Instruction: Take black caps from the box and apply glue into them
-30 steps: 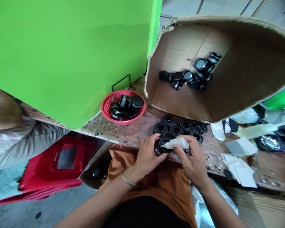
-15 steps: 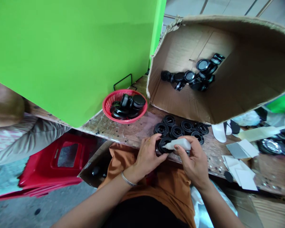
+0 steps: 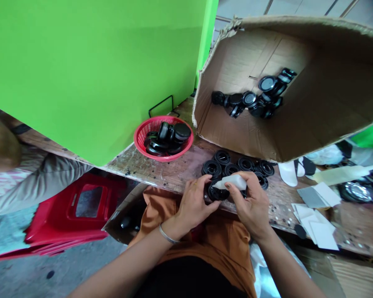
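A round black ring-shaped part (image 3: 219, 193) lies at the front edge of the bench, with the thumb and fingers of my left hand (image 3: 195, 199) closed around its left side. My right hand (image 3: 254, 203) grips a small white squeeze bottle (image 3: 235, 182). The bottle is tilted, its narrow tip pointing left and down at the ring of the held part. Several similar black round parts (image 3: 211, 169) sit in a cluster just behind; my right hand and the bottle partly cover some of them.
A red basket (image 3: 137, 145) of black round parts stands at left, before a green panel (image 3: 96, 70). Behind the cluster, a cardboard box (image 3: 233, 138) lies open with black parts inside. White and grey square pads (image 3: 323, 236) lie at right. Another person's leg (image 3: 59, 174) is at far left.
The bottle and my right hand have shifted slightly up and left, moving the tip along the rim of the part. My left hand stays in place.
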Demonstrator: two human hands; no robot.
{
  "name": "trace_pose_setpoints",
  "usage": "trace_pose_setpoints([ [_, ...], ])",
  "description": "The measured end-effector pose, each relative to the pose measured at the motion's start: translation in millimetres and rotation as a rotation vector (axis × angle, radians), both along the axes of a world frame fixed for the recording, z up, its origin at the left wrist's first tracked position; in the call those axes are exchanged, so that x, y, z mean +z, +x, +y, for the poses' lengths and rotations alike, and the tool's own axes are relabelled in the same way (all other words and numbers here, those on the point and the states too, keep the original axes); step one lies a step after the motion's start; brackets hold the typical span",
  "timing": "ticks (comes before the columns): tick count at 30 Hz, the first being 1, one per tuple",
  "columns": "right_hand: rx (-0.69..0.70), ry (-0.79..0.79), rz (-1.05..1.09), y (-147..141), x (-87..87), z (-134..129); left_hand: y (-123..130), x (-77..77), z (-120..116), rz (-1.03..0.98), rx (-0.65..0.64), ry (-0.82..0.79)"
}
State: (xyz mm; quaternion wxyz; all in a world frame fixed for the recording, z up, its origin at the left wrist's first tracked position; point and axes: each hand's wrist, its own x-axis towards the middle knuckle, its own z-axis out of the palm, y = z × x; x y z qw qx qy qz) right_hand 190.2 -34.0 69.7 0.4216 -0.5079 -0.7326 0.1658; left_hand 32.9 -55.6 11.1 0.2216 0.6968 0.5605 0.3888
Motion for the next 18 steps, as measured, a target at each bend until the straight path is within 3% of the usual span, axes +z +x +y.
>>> trace_pose_setpoints([
  [18, -0.096, 0.046, -0.012, 17, 0.8, 18, 0, -1.3, 1, 0.006, 0.001, 0.0],
])
